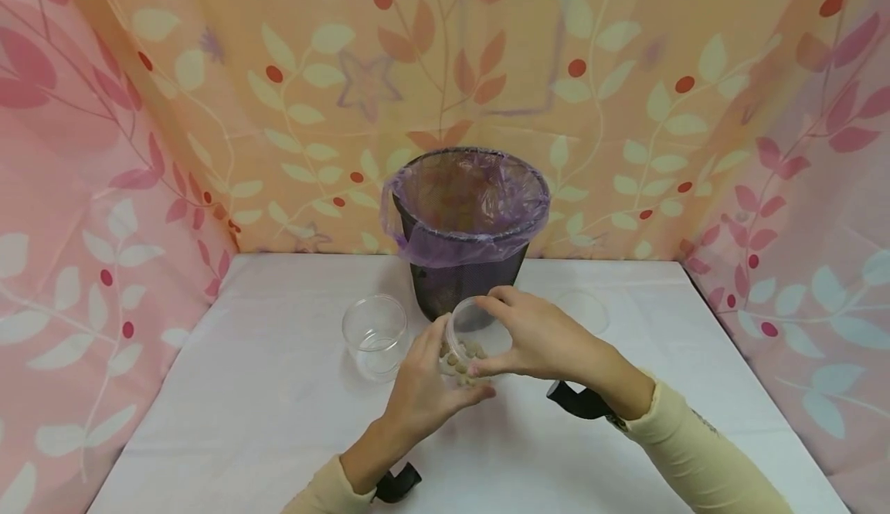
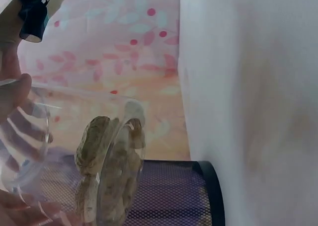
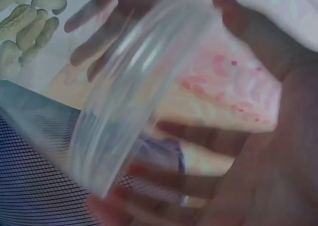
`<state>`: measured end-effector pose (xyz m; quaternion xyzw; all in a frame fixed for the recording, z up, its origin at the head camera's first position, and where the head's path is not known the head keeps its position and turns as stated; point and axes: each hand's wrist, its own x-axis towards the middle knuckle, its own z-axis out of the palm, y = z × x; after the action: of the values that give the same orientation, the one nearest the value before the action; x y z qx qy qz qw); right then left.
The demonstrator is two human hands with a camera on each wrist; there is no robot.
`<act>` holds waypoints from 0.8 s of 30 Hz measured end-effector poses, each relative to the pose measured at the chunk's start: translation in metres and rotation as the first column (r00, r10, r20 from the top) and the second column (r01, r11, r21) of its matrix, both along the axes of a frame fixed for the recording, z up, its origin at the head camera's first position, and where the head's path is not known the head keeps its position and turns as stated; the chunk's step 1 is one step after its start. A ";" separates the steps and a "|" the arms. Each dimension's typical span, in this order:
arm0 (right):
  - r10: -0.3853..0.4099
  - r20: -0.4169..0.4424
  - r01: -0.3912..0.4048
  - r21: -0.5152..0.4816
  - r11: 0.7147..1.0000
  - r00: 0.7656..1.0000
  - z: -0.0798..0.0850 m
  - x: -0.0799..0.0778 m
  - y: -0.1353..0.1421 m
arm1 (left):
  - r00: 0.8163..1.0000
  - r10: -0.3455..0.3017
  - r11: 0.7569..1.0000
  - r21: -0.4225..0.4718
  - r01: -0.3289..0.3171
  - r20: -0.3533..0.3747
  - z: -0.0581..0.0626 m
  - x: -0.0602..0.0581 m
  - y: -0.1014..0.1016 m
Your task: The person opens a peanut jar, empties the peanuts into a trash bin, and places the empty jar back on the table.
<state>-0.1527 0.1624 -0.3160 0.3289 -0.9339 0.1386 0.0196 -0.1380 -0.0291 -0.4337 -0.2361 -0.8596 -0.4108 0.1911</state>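
Note:
A clear plastic jar (image 1: 453, 336) with several unshelled peanuts (image 2: 93, 145) inside is held tilted between the two hands. My left hand (image 1: 426, 382) grips its body, fingers along the left side and thumb below. My right hand (image 1: 531, 336) holds the jar's ribbed rim end (image 3: 124, 82), thumb on one side and fingers on the other, blurred in the right wrist view. Whether a lid covers that end I cannot tell. In the left wrist view the peanuts lie against the jar's base.
A second clear jar (image 1: 375, 336), with no peanuts visible in it, stands upright on the white table left of the hands. Just behind them is a black mesh bin (image 1: 459, 286) lined with a purple bag (image 1: 459, 250). A faint clear disc (image 1: 587, 313) lies to the right.

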 end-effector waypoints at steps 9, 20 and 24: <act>0.442 0.292 -0.375 -0.258 0.890 0.848 -0.006 -0.034 0.029 | 0.924 -0.225 0.959 0.236 0.155 0.310 0.001 -0.004 -0.012; 0.009 0.174 0.005 -0.079 0.997 0.985 -0.005 -0.016 0.001 | 0.990 0.038 0.999 0.002 -0.039 0.134 -0.002 -0.002 -0.003; -0.046 0.174 0.048 -0.008 0.999 0.984 -0.004 -0.014 -0.004 | 0.993 0.107 0.994 -0.041 -0.105 0.057 -0.003 -0.002 0.001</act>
<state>-0.1669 0.1585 -0.3204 0.2933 -0.9387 0.1719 -0.0568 -0.1396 -0.0284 -0.4371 -0.1815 -0.8837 -0.3908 0.1826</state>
